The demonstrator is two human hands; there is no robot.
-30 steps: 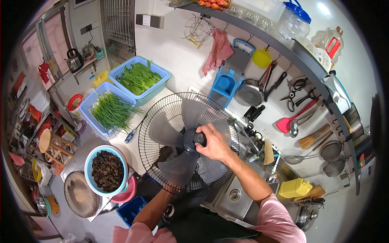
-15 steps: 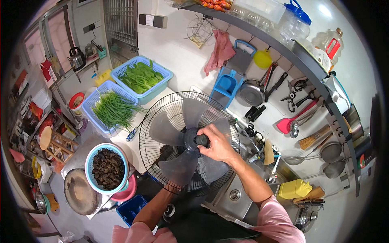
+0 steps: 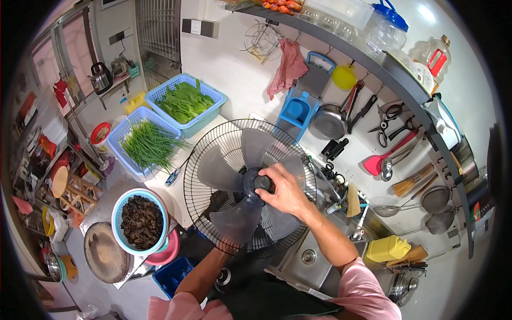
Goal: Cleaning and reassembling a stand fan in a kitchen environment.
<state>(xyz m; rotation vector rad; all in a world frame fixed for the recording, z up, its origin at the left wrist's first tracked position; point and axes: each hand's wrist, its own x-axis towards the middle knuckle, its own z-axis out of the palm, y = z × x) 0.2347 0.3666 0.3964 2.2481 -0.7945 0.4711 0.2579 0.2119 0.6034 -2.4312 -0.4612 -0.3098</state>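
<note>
An electric fan (image 3: 220, 162) with dark translucent blades and a black wire back cage faces up in front of me, its front cage off. The fingers and thumb of my right hand (image 3: 282, 184) close round the dark knob (image 3: 262, 183) at the centre of the blades. My left hand (image 3: 230, 246) reaches under the near edge of the cage; its fingers are hidden behind the wires and blades.
Blue baskets of leafy greens (image 3: 184, 101) and long green stalks (image 3: 148, 144) stand on the counter (image 3: 181, 198). A bowl of dark dried pieces (image 3: 141, 221) sits beside a round chopping board (image 3: 106, 252). At right are a steel sink (image 3: 309, 274) and a yellow jug (image 3: 388, 249); utensils hang above.
My right fingers and thumb have shifted slightly round the knob, so more of it shows. The blades and cage have moved only a little.
</note>
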